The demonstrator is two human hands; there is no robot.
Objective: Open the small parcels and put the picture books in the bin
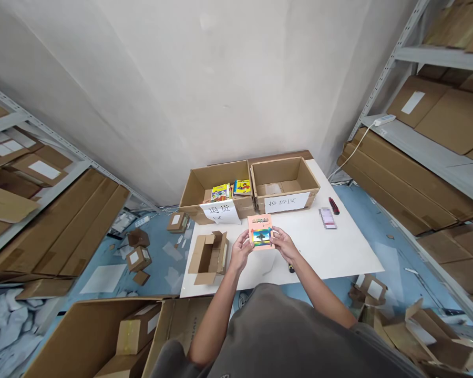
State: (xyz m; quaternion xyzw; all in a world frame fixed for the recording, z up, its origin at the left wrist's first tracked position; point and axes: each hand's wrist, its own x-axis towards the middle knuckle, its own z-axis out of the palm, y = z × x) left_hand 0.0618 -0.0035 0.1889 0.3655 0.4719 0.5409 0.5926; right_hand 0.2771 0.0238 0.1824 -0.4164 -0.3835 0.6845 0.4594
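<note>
A small pink-orange book (261, 231) with a tree picture on its cover is held over the white table. My left hand (241, 249) grips its left edge and my right hand (284, 245) its right edge, thumbs on the front. Just left of my left hand stands an opened small cardboard box (212, 257), its flaps up. Behind the book are two larger boxes with handwritten paper signs. The left box (197, 212) holds several colourful books (220, 192); in the right box (286, 181) lies a pale flat piece I cannot make out.
On the right of the table (347, 247) lie a red and black cutter (333, 206) and a blurred slip (328, 218). A yellow-black object (291, 268) sits at the front edge. Shelves of cartons (453, 115) flank both sides; boxes litter the blue floor.
</note>
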